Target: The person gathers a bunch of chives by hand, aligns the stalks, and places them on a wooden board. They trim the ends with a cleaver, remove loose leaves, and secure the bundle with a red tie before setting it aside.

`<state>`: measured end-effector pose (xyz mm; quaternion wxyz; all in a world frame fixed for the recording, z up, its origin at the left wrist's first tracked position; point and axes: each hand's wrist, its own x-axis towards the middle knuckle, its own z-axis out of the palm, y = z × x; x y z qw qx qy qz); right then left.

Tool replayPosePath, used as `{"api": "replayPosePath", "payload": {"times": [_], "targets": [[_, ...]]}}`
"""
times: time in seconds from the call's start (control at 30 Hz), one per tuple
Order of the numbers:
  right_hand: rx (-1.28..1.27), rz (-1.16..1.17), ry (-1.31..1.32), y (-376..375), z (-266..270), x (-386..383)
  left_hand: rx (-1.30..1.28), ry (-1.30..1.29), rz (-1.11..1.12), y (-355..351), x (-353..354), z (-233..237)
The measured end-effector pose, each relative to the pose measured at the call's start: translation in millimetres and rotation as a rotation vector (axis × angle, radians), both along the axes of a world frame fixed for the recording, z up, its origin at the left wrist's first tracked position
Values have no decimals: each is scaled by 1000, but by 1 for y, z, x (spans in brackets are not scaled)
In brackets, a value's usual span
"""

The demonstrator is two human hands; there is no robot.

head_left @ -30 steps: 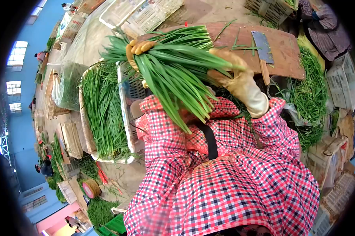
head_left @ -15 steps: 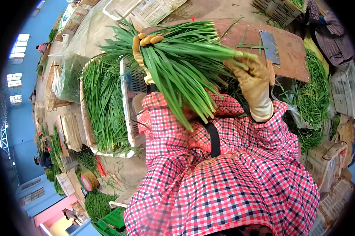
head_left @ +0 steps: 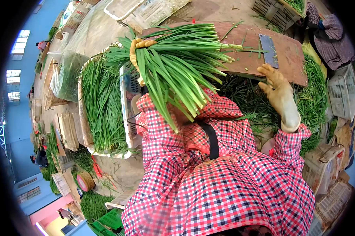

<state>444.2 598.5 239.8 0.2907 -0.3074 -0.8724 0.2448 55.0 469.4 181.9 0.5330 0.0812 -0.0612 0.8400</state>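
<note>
My left hand [head_left: 137, 50], in a tan work glove, is wrapped around a thick bunch of garlic chives [head_left: 181, 59] near its leafy end. The pale cut ends fan out to the right and down over my checked sleeve. My right hand [head_left: 279, 88], gloved too, is off the bunch with fingers apart and nothing in it. Its fingertips are just below the broad blade of a cleaver [head_left: 268, 51], whose handle is hidden behind the glove. The cleaver lies on a reddish-brown board [head_left: 293, 65] among a few loose chive stalks.
A white crate [head_left: 127, 118] of chives [head_left: 103, 106] stands at my left. Loose green trimmings [head_left: 313, 98] lie heaped below and right of the board. Another person [head_left: 334, 39] sits at the upper right, near a pale crate [head_left: 342, 92]. A twine spool [head_left: 86, 181] is at lower left.
My right hand has let go of the chives' cut ends and moved right toward the cleaver, its fingers opening. The bunch stays in my left hand, its stems now fanned out.
</note>
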Motion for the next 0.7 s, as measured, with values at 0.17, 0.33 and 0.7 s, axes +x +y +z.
{"api": "replayPosePath", "payload": {"times": [0.17, 0.33, 0.7], "targets": [[-24, 118, 206, -47, 36, -41, -42, 23, -23, 0, 4, 13], [323, -24, 18, -49, 17, -85, 101, 35, 42, 4, 30, 24], [-99, 173, 405, -59, -17, -104, 143, 2, 50, 7, 49, 34]]}}
